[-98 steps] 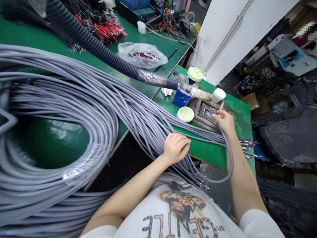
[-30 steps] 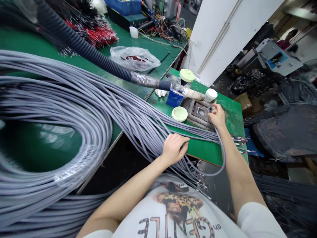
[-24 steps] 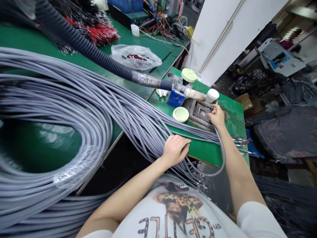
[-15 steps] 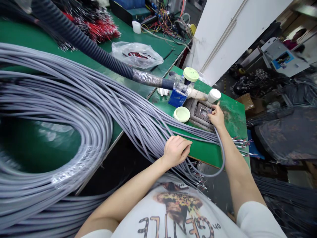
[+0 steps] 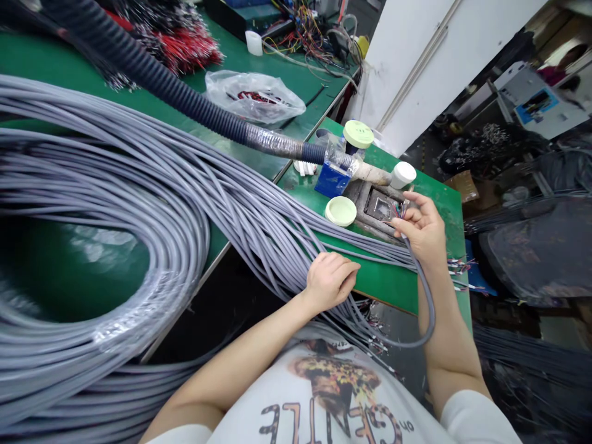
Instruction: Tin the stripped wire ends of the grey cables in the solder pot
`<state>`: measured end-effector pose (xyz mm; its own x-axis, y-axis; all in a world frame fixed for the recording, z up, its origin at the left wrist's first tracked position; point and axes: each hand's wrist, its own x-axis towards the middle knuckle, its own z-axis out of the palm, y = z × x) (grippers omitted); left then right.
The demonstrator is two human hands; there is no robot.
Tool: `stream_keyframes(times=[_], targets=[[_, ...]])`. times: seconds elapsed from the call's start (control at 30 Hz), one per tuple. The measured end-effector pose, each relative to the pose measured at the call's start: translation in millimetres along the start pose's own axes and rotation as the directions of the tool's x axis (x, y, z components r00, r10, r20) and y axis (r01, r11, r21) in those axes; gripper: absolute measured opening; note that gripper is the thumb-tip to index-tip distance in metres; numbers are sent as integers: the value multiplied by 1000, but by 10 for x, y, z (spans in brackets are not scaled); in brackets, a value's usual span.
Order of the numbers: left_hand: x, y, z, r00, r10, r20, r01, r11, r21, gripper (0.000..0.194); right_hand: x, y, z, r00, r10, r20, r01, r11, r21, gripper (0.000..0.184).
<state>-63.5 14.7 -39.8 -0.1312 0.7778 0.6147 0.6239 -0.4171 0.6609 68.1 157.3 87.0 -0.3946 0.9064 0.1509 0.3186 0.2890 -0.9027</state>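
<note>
Far left, a coil of grey multicore cable (image 5: 92, 259), its strands sweeping right over the green worktop (image 5: 388, 287). Above them, a corrugated hose (image 5: 185, 108) ends near a square metal pot (image 5: 377, 206). Your left hand (image 5: 330, 282) lies on the strands at the worktop edge, fingers together; you cannot tell whether it grips. Your right hand (image 5: 423, 231) is clamped on one cable end, its coloured wires (image 5: 398, 211) fanned just over the pot. Risk: if either hold slackens, the strands' weight could drag that end aside; if the pot is hot, the wires or your fingers could touch it.
</note>
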Motion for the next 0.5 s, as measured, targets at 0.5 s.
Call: stream_keyframes(times=[0.5], targets=[[-25, -25, 31, 999, 10, 31, -11, 1000, 30, 18, 335, 192, 496, 976, -113, 188, 151, 968, -201, 50]])
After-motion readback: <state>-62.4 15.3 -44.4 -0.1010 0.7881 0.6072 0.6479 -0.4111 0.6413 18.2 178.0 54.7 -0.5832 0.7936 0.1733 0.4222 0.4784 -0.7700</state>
